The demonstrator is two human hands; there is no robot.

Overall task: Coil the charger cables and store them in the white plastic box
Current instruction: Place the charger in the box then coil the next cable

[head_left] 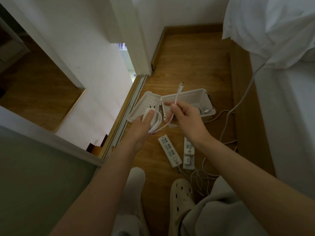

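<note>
The box [192, 97], its lid [150, 101] and the charger cable [177, 96] are white; the lid carries a grid of small dark dots. The floor [187, 57] is brown wood grain. At lower centre, the power strips [169, 153] are white and the shoe [182, 193] is cream.

A wooden floor [190, 58] ran between white walls [81, 45] on the left and a white bed [289, 108] on the right. A wooden skirting [192, 28] edged the far wall. Light was dim.
</note>
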